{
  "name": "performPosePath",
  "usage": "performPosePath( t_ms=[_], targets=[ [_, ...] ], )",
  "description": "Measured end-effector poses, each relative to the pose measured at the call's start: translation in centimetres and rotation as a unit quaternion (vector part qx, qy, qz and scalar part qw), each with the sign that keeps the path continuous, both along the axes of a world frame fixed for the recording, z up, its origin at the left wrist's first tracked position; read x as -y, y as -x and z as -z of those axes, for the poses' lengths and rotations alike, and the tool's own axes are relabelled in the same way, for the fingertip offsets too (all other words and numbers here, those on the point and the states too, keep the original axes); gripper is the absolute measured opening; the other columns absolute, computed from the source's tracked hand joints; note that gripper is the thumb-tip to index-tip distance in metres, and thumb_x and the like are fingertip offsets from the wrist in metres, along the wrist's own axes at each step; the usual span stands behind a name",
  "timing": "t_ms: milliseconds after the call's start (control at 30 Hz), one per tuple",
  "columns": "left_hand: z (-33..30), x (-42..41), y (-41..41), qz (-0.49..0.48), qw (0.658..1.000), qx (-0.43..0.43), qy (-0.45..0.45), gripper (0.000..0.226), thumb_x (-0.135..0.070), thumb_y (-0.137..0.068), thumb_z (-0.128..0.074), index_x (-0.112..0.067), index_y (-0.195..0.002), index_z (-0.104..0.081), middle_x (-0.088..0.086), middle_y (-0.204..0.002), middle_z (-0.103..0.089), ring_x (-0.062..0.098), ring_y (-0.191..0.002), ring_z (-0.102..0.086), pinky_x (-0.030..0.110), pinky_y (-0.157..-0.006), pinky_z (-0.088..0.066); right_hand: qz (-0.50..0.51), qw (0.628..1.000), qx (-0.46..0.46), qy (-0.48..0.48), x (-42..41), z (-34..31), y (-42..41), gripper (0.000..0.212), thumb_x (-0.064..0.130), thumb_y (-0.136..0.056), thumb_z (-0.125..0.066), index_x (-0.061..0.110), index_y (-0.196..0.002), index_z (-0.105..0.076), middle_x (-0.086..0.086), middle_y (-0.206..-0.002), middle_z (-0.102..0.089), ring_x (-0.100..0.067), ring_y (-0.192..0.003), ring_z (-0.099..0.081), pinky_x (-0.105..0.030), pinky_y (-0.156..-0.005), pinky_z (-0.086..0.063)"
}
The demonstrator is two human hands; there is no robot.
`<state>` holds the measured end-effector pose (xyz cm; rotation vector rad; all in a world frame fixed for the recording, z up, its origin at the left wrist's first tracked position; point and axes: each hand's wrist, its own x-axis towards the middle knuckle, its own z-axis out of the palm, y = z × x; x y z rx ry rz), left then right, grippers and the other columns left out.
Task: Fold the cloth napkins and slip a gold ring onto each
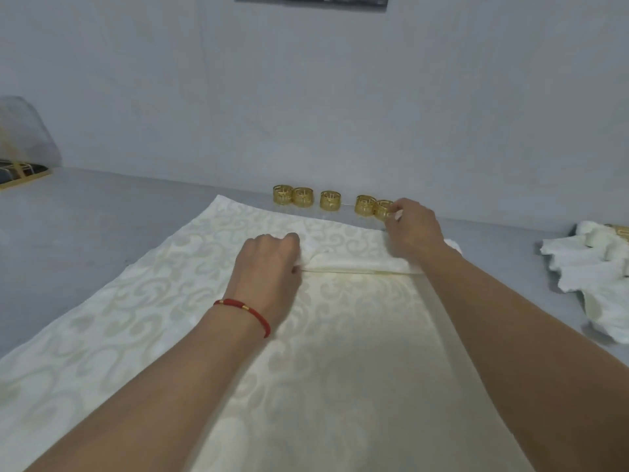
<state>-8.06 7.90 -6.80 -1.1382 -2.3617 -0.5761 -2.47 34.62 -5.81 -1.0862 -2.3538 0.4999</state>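
Note:
A folded cream napkin (357,258) lies across the far part of a large cream patterned cloth (136,301) spread on the grey table. My left hand (269,264), with a red cord at the wrist, grips the napkin's left end. My right hand (413,226) reaches past the napkin's right end and pinches the rightmost gold ring (383,209). Several more gold rings (330,200) stand in a row along the wall.
A pile of white napkins (585,267), some rolled, lies at the right with a gold ring (621,231) at its far edge. A gold-framed object (20,173) sits at the far left. The wall (306,97) rises right behind the rings.

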Motion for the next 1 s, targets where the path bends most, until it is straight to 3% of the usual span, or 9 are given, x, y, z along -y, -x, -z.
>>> performPosePath(
  t_ms=[100, 233, 367, 500, 600, 700, 900, 1000],
  targets=[
    [-0.1, -0.1, 0.1, -0.017, 0.999, 0.039, -0.017, 0.03, -0.006, -0.086, -0.047, -0.017, -0.068, -0.026, 0.002, -0.068, -0.036, 0.014, -0.06, -0.026, 0.028, -0.049, -0.017, 0.009, 0.986, 0.132, -0.1, -0.7, 0.6, 2.4, 0.037, 0.015, -0.096, -0.058, 0.023, -0.131, -0.054, -0.009, -0.119, -0.048, -0.034, -0.106, -0.058, -0.041, -0.083, -0.046],
    [-0.2, -0.3, -0.1, -0.007, 0.998, 0.05, -0.026, 0.028, -0.002, -0.081, -0.046, -0.015, -0.067, -0.025, 0.003, -0.067, -0.035, 0.022, -0.063, -0.031, 0.032, -0.049, -0.022, 0.049, 0.988, 0.13, -0.066, -1.4, 0.1, 3.5, 0.023, 0.018, -0.096, -0.062, 0.011, -0.119, -0.059, -0.014, -0.125, -0.044, -0.036, -0.108, -0.054, -0.039, -0.08, -0.041],
    [-0.5, -0.2, -0.1, 0.006, 0.998, 0.057, -0.039, 0.028, 0.0, -0.077, -0.05, -0.013, -0.065, -0.028, 0.005, -0.064, -0.038, 0.022, -0.06, -0.032, 0.033, -0.049, -0.024, -0.003, 0.999, 0.022, -0.044, -1.0, -1.7, 1.3, 0.012, 0.021, -0.093, -0.064, 0.011, -0.099, -0.069, -0.015, -0.108, -0.063, -0.035, -0.091, -0.058, -0.033, -0.074, -0.042],
    [-0.9, 0.4, -0.5, 0.005, 0.996, 0.047, -0.071, 0.021, 0.001, -0.075, -0.053, -0.009, -0.068, -0.036, 0.009, -0.062, -0.043, 0.028, -0.061, -0.038, 0.037, -0.052, -0.026, -0.019, 0.99, -0.14, -0.031, 2.2, -4.0, -5.1, 0.019, 0.032, -0.09, -0.068, 0.014, -0.086, -0.073, -0.003, -0.087, -0.071, -0.027, -0.085, -0.066, -0.036, -0.078, -0.051],
    [-1.2, 0.4, -0.2, 0.02, 0.997, 0.021, -0.078, 0.03, 0.007, -0.059, -0.069, -0.006, -0.062, -0.043, 0.011, -0.049, -0.047, 0.027, -0.046, -0.033, 0.03, -0.046, -0.019, -0.011, 0.956, -0.281, 0.08, 4.7, -4.3, -10.8, 0.017, 0.035, -0.087, -0.074, 0.018, -0.085, -0.074, -0.001, -0.083, -0.075, -0.019, -0.072, -0.072, -0.035, -0.073, -0.057],
    [-1.9, 0.7, -0.7, 0.029, 0.996, 0.024, -0.078, 0.032, 0.008, -0.051, -0.075, -0.004, -0.06, -0.047, 0.01, -0.044, -0.045, 0.023, -0.041, -0.027, 0.021, -0.044, -0.014, -0.006, 0.892, -0.397, 0.218, 6.7, -3.0, -15.2, 0.02, 0.024, -0.087, -0.081, 0.015, -0.099, -0.067, -0.013, -0.098, -0.075, -0.019, -0.072, -0.073, -0.04, -0.072, -0.061],
    [-2.5, 0.9, -2.0, 0.044, 0.993, 0.016, -0.107, 0.031, 0.003, -0.056, -0.08, -0.004, -0.061, -0.051, 0.008, -0.047, -0.048, 0.02, -0.044, -0.029, 0.017, -0.047, -0.016, -0.01, 0.856, -0.419, 0.301, 10.1, -0.6, -18.9, 0.034, 0.005, -0.091, -0.074, 0.001, -0.12, -0.056, -0.02, -0.109, -0.071, -0.026, -0.077, -0.073, -0.027, -0.067, -0.063],
    [-2.3, 0.8, -2.7, 0.056, 0.99, 0.022, -0.126, 0.029, 0.002, -0.059, -0.081, -0.005, -0.063, -0.052, 0.005, -0.049, -0.049, 0.018, -0.045, -0.031, 0.015, -0.048, -0.018, -0.031, 0.851, -0.435, 0.294, 10.6, -1.0, -18.8, 0.032, 0.007, -0.092, -0.073, 0.003, -0.121, -0.057, -0.02, -0.107, -0.073, -0.022, -0.075, -0.075, -0.036, -0.076, -0.063]
  ],
)
